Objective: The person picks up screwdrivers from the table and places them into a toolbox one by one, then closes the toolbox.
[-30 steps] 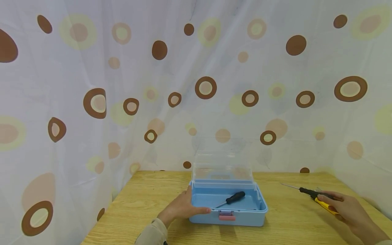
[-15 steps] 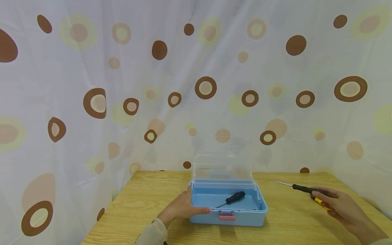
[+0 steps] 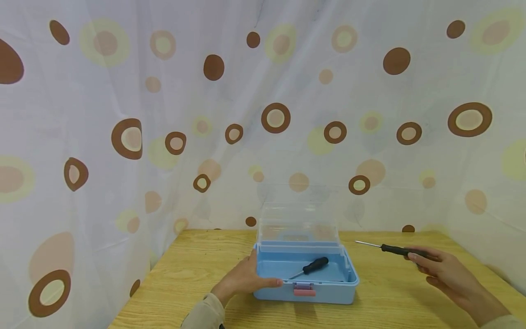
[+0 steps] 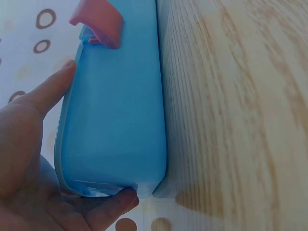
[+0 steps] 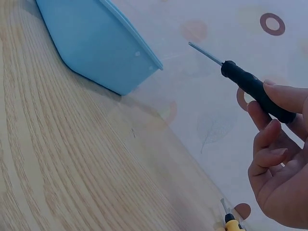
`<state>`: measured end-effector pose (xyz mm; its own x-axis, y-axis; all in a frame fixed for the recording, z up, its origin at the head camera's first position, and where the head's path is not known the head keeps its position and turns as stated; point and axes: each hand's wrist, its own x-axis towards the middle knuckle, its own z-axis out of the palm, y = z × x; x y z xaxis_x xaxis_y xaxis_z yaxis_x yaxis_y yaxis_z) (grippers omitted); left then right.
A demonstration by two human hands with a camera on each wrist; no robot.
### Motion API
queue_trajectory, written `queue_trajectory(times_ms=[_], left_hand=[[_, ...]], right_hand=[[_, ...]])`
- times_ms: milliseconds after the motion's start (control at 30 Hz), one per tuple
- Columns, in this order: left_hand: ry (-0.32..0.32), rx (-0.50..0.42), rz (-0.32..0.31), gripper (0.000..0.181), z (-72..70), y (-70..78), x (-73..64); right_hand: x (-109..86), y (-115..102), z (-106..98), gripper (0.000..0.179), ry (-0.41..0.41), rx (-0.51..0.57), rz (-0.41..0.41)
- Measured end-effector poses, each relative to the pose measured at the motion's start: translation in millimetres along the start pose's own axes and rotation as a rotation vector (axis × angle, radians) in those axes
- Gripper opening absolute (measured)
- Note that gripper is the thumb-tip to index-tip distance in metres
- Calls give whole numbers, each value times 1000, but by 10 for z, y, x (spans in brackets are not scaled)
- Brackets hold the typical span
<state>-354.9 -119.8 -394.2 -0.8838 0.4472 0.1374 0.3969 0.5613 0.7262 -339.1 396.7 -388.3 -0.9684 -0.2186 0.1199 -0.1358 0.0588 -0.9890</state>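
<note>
A light blue toolbox (image 3: 306, 292) with a pink latch stands on the table, its clear lid (image 3: 297, 224) raised at the back. A black-handled screwdriver (image 3: 315, 265) lies inside, its shaft slanting down to the front left. My left hand (image 3: 242, 276) holds the box's left end, thumb on the front rim and fingers around the side, as the left wrist view also shows. Off to the right, my right hand (image 3: 445, 274) pinches the black handle of a second screwdriver (image 5: 252, 86) between thumb and fingers. That screwdriver is above the table, its tip pointing left toward the box.
In the right wrist view, a yellow-and-black tool (image 5: 233, 224) shows at the bottom edge, mostly cut off; the head view hides it behind the right hand. The wooden table (image 3: 197, 256) reaches back to a curtain (image 3: 230, 91) patterned with brown and pale circles.
My right hand has lifted the second screwdriver and moved it left toward the box, away from the yellow-handled tool. The left hand and the box have stayed put.
</note>
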Motion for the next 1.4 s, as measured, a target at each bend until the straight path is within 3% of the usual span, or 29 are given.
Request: queue_trajectory(times_ms=[200, 633, 1100, 1400], left_hand=[[1, -5, 4, 119, 2, -8, -1], [-1, -8, 12, 117, -1, -29, 14], [3, -19, -11, 115, 4, 8, -12], [3, -7, -16, 115, 0, 7, -14]], right_hand=[[41, -30, 116, 27, 17, -8, 28], [168, -121, 397, 30, -141, -11, -24], [283, -201, 733, 25, -137, -103, 6], [388, -197, 916, 33, -125, -166, 33]])
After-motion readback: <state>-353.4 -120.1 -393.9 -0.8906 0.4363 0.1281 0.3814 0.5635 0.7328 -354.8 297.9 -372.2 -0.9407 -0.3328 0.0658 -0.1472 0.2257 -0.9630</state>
